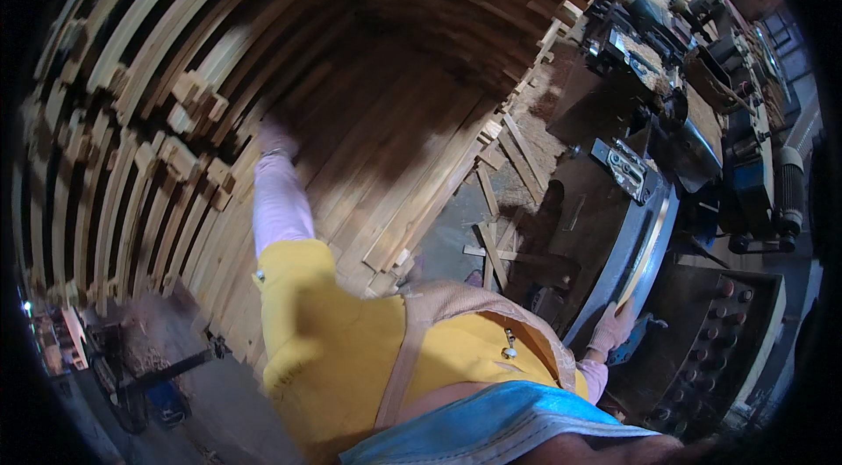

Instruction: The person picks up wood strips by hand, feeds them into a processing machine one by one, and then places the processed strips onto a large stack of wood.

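My left arm, in a pale sleeve, stretches forward over the stacked wooden boards (395, 193). At its end my left hand (277, 137) is smeared by motion and shaded, close to the ends of the stacked strips (197, 101). Whether its fingers hold anything cannot be made out. Low on the right, my right hand (611, 330), in a light glove, is closed around the near end of a thin wooden strip (647, 253). That strip lies along the curved-looking metal edge of a machine table (605, 268).
Tall stacks of wooden strips (96, 193) rise at the left and far side. Loose offcuts (517, 158) and sawdust lie on the floor between boards and machine. A control panel with round buttons (710, 342) stands right of my right hand. Another machine (167, 399) is lower left.
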A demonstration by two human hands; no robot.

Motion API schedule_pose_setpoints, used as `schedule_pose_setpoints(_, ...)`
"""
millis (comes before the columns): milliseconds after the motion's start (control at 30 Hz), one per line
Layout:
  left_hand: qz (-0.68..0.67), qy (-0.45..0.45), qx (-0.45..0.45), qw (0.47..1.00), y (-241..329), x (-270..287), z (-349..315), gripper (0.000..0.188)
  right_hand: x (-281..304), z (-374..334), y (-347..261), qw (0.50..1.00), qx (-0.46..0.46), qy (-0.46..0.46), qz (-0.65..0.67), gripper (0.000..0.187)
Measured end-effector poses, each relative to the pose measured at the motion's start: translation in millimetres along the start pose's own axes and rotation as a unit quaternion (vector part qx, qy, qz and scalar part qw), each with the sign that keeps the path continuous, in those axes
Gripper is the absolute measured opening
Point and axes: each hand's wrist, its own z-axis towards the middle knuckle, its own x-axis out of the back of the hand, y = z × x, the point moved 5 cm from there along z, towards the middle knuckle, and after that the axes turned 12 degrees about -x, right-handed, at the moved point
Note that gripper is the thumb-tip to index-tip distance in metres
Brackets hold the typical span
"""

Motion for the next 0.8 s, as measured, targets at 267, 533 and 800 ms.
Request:
schedule_pose_setpoints(267,-0.105,-0.127,0.045,0.985,-5,25,-14,0.089,-67,110,-26,0.991,-0.008,0.099,-0.089,0.035)
schedule_pose_setpoints(533,-0.093,-0.142,-0.069,0.983,71,65,-77,0.089,-83,195,-183,0.967,0.116,0.178,0.144,0.025)
schedule_pose_setpoints(800,-0.469,-0.086,-0.186,0.859,321,244,-113,0.089,-52,-137,-314,0.703,0.255,-0.541,0.385,0.077)
